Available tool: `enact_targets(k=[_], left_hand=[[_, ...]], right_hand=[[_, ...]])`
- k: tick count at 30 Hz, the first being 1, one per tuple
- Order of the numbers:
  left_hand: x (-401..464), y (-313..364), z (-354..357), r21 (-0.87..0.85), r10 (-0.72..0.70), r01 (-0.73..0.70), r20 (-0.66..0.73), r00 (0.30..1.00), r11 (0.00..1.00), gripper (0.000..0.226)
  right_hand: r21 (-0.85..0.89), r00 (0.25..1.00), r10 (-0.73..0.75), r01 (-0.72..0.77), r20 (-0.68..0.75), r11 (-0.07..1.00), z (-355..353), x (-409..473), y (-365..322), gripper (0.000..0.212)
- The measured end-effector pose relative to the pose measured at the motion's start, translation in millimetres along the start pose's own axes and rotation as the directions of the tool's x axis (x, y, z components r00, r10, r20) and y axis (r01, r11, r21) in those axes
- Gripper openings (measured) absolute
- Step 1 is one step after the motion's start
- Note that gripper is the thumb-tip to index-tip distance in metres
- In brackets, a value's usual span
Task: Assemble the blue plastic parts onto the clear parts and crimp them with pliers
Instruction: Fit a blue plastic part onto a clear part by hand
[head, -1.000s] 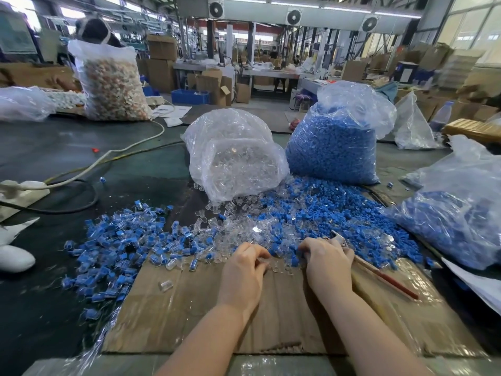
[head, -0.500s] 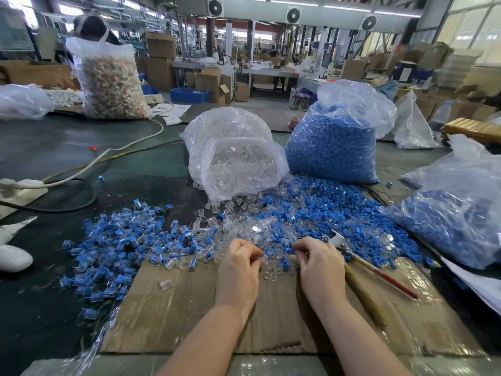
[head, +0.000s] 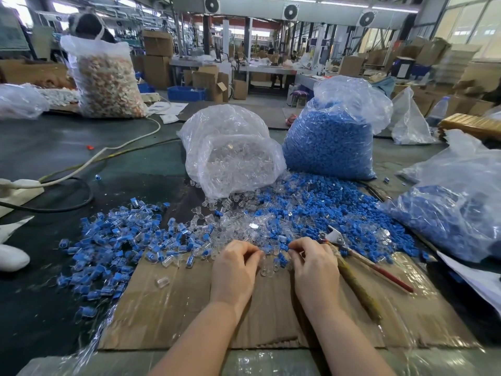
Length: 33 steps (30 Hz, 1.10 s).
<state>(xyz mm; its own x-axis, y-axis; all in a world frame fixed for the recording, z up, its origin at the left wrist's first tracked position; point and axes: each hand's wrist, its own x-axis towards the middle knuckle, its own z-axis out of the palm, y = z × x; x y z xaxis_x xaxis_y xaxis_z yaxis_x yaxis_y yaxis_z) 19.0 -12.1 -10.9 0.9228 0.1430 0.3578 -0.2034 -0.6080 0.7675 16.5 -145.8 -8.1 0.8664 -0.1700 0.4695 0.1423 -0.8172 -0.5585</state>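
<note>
We're over the cardboard (head: 173,316) and both hands sit at the near edge of the heap. Our left hand (head: 235,270) has its fingers curled in tight, tips at the clear parts (head: 238,229); whether it has one pinched, we cannot tell. Our right hand (head: 314,264) is curled too, fingertips in among the blue parts (head: 320,204), its grip hidden from us. The pliers (head: 349,253) lie on the cardboard just right of that hand, handles splayed. Assembled pieces (head: 113,240) spread out left. Behind, a clear bag (head: 230,150) and a blue bag (head: 330,137) stand side by side.
</note>
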Motion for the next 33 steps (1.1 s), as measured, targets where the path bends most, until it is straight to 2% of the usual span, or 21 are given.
enact_targets(k=[3, 9, 15, 21, 24, 28, 33], left_hand=[[-0.4, -1.3, 0.4, -0.004, -0.002, 0.002, 0.000, 1.000, 1.000, 0.006], [-1.8, 1.4, 0.2, -0.053, -0.019, 0.020, 0.023, 1.000, 0.998, 0.029], [-1.8, 3.6, -2.7, 0.002, 0.021, -0.021, 0.003, 1.000, 1.000, 0.018], [-1.6, 5.0, -3.8, -0.038, 0.035, -0.034, 0.010, 0.999, 0.999, 0.011], [-0.7, 5.1, -3.3, -0.059, 0.024, -0.023, 0.015, 1.000, 0.998, 0.012], [-1.3, 4.2, -1.7, -0.143, -0.043, 0.050, 0.052, 0.998, 0.988, 0.026], [-1.0, 1.8, -0.9, -0.114, -0.051, 0.056, 0.053, 0.997, 0.992, 0.018]], right_hand=[[0.009, 1.000, 0.002, -0.002, 0.012, 1.000, 0.1, -1.3, -0.1, 0.005], [0.002, 0.998, -0.045, 0.045, 0.039, 0.999, -1.5, -2.7, -1.3, 0.005], [0.004, 0.996, -0.084, 0.084, 0.042, 0.996, -4.4, -4.3, -3.7, 0.010], [0.035, 0.997, -0.059, 0.058, 0.044, 0.998, -5.0, -3.4, -2.7, 0.011], [0.050, 0.998, -0.056, 0.054, 0.036, 0.997, -5.2, -3.0, -3.0, 0.006], [0.076, 0.997, -0.067, 0.064, 0.045, 0.995, -5.7, -3.0, -4.0, 0.006], [0.080, 0.992, -0.104, 0.098, 0.071, 0.992, -6.8, -4.1, -5.5, 0.011]])
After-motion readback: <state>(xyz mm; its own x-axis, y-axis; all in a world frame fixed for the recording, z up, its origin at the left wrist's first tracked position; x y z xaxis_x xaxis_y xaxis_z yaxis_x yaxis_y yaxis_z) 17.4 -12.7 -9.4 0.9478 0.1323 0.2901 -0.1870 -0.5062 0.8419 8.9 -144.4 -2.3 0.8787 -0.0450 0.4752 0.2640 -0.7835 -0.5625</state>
